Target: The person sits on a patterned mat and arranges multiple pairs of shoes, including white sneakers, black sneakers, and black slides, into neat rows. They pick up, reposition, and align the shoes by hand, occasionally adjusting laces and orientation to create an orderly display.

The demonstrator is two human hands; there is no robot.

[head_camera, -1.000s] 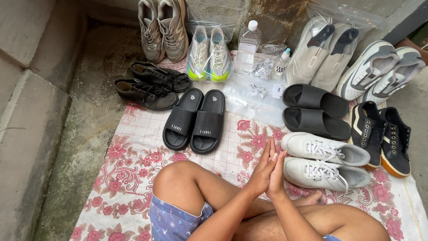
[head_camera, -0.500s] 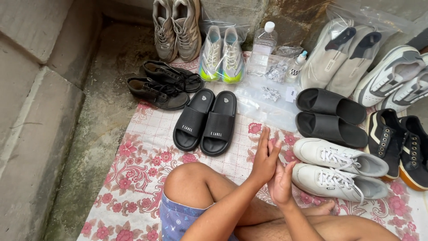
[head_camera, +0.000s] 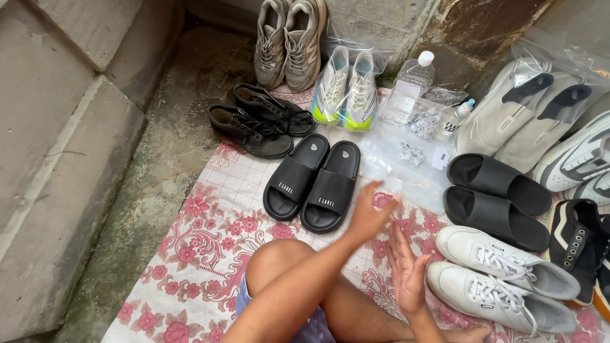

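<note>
My left hand (head_camera: pixel 367 213) hovers, blurred and with fingers spread, just right of a pair of black slides with white logos (head_camera: pixel 312 181); it holds nothing. Lower, my right hand (head_camera: pixel 406 270) is held with flat fingers apart, empty, beside a pair of white lace-up sneakers (head_camera: pixel 502 277). The two hands are apart. My bare knee (head_camera: pixel 279 260) is below them on a floral cloth (head_camera: pixel 203 241).
Around the cloth lie plain black slides (head_camera: pixel 495 200), black lace-up shoes (head_camera: pixel 260 121), grey trainers (head_camera: pixel 289 41), bagged white-and-yellow runners (head_camera: pixel 346 89), a clear bottle (head_camera: pixel 410 89), small plastic bags (head_camera: pixel 406 155), beige slip-ons (head_camera: pixel 521 114). A concrete step (head_camera: pixel 57 159) rises at left.
My palms were pressed together a second ago; they have slid apart. The left hand moved forward toward the black slides, the right dropped lower. The view shifted left.
</note>
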